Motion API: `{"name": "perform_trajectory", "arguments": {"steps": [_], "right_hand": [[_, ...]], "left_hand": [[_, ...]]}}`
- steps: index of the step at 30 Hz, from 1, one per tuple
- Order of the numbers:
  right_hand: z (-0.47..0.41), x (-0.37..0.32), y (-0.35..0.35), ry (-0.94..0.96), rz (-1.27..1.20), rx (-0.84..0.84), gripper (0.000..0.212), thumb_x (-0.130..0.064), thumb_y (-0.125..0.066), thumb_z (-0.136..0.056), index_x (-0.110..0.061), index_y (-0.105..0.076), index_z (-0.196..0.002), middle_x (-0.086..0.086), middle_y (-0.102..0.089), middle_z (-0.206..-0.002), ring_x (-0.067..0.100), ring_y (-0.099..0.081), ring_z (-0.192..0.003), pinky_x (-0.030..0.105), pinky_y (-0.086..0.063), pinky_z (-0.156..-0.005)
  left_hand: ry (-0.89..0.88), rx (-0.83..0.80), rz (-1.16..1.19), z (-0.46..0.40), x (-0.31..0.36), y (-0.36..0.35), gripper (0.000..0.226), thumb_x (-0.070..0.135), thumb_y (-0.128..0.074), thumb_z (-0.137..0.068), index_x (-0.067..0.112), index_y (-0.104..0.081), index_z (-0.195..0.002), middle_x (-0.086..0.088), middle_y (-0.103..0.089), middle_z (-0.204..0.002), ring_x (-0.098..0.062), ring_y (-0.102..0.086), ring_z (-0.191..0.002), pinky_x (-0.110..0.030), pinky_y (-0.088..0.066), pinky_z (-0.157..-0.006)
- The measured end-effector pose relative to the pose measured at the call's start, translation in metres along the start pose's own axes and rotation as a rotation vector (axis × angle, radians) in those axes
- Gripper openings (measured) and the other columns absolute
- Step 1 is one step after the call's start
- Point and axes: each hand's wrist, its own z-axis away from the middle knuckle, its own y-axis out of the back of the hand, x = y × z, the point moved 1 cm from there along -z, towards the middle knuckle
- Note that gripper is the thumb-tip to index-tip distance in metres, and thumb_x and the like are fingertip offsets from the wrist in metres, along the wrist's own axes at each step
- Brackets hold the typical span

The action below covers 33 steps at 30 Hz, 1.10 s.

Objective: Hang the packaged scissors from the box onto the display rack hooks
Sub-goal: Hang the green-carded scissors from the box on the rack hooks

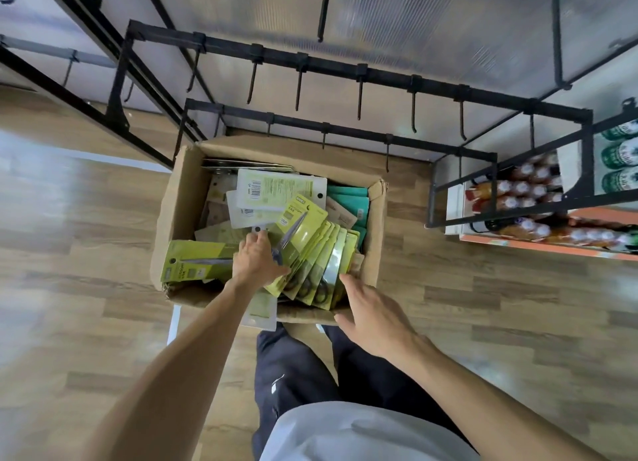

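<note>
Right hand (371, 317) fingers spread over box (179, 198) edge; left hand (257, 258) fingers clamped on scissors pack (300, 233); rack hooks (359, 98) beyond.

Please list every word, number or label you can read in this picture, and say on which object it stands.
None can be read with certainty.
Top yellow-green scissors pack under the left hand: large print, rotated and blurred.
Yellow-green scissors pack at the cardboard box's left edge: print blurred.
Pale package back: barcode and fine print, too small.
Bottle labels on the right shelf: blurred.
</note>
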Motion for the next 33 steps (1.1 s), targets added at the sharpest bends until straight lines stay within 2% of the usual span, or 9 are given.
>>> {"name": "perform_trajectory", "arguments": {"steps": [5, 8, 12, 17, 21, 24, 28, 31, 33], "right_hand": [[-0.003, 0.002, -0.007, 0.023, 0.006, -0.061, 0.066, -0.04, -0.054, -0.098, -0.017, -0.025, -0.152, 0.003, -0.048, -0.148, 0.025, -0.054, -0.127, 0.04, -0.05, -0.096], [-0.011, -0.003, -0.013, 0.016, -0.001, -0.093, 0.065, -0.041, -0.054, -0.098, -0.017, -0.026, -0.151, 0.002, -0.051, -0.143, 0.023, -0.055, -0.124, 0.037, -0.051, -0.093], [-0.038, -0.028, -0.017, -0.042, -0.087, -0.126, 0.063, -0.045, -0.057, -0.097, -0.013, -0.035, -0.147, 0.006, -0.056, -0.137, 0.026, -0.056, -0.122, 0.036, -0.048, -0.087], [-0.089, -0.064, -0.037, -0.247, -0.329, -0.073, 0.053, -0.05, -0.066, -0.089, -0.012, -0.052, -0.123, 0.01, -0.061, -0.124, 0.032, -0.059, -0.114, 0.042, -0.051, -0.092], [-0.118, -0.08, -0.052, -0.494, -0.448, 0.047, 0.052, -0.048, -0.071, -0.088, -0.008, -0.057, -0.117, 0.011, -0.064, -0.119, 0.034, -0.062, -0.11, 0.038, -0.05, -0.079], [-0.13, -0.083, -0.062, -0.647, -0.561, 0.097, 0.048, -0.049, -0.074, -0.084, -0.008, -0.063, -0.108, 0.009, -0.069, -0.108, 0.033, -0.067, -0.095, 0.036, -0.049, -0.067], [-0.136, -0.079, -0.067, -0.699, -0.631, 0.114, 0.046, -0.047, -0.077, -0.084, -0.005, -0.068, -0.101, 0.011, -0.07, -0.1, 0.028, -0.064, -0.077, 0.034, -0.049, -0.062], [-0.127, -0.076, -0.065, -0.686, -0.717, 0.178, 0.034, -0.037, -0.078, -0.086, -0.009, -0.059, -0.091, 0.008, -0.065, -0.096, 0.027, -0.06, -0.08, 0.04, -0.056, -0.072], [-0.114, -0.074, -0.06, -0.689, -0.778, 0.223, 0.03, -0.032, -0.076, -0.088, -0.013, -0.054, -0.095, 0.005, -0.061, -0.099, 0.027, -0.061, -0.088, 0.043, -0.056, -0.082]], "left_hand": [[-0.009, 0.027, 0.02, 0.018, 0.002, 0.009, 0.097, 0.055, -0.082, -0.067, 0.011, -0.036, -0.14, -0.009, -0.049, -0.13, -0.028, -0.049, -0.122, -0.039, -0.047, -0.1], [0.009, 0.103, 0.073, 0.038, -0.005, 0.023, 0.093, 0.061, -0.081, -0.063, 0.015, -0.043, -0.134, -0.005, -0.054, -0.121, -0.026, -0.055, -0.113, -0.041, -0.054, -0.088], [0.032, 0.183, 0.093, 0.065, -0.023, 0.04, 0.086, 0.064, -0.08, -0.061, 0.016, -0.048, -0.124, -0.002, -0.055, -0.113, -0.024, -0.056, -0.104, -0.039, -0.053, -0.079], [0.08, 0.3, 0.19, 0.082, -0.059, 0.058, 0.088, 0.057, -0.083, -0.06, 0.012, -0.05, -0.128, -0.005, -0.056, -0.111, -0.026, -0.055, -0.102, -0.043, -0.052, -0.082], [0.084, 0.305, 0.193, 0.093, -0.078, 0.062, 0.101, 0.057, -0.087, -0.057, 0.009, -0.046, -0.136, -0.01, -0.056, -0.121, -0.032, -0.053, -0.109, -0.048, -0.049, -0.09], [0.067, 0.322, 0.173, 0.098, -0.084, 0.065, 0.097, 0.056, -0.087, -0.059, 0.009, -0.048, -0.134, -0.01, -0.058, -0.118, -0.032, -0.055, -0.106, -0.045, -0.051, -0.084], [0.067, 0.309, 0.073, 0.106, -0.087, 0.072, 0.093, 0.061, -0.081, -0.063, 0.013, -0.046, -0.135, -0.005, -0.058, -0.116, -0.025, -0.058, -0.1, -0.037, -0.051, -0.073], [0.063, 0.289, 0.074, 0.109, -0.09, 0.075, 0.09, 0.063, -0.08, -0.063, 0.015, -0.047, -0.131, -0.004, -0.058, -0.112, -0.025, -0.058, -0.096, -0.038, -0.053, -0.072], [0.063, 0.272, 0.073, 0.113, -0.091, 0.076, 0.086, 0.063, -0.079, -0.062, 0.016, -0.048, -0.127, -0.003, -0.058, -0.111, -0.025, -0.058, -0.096, -0.038, -0.053, -0.072]]}}
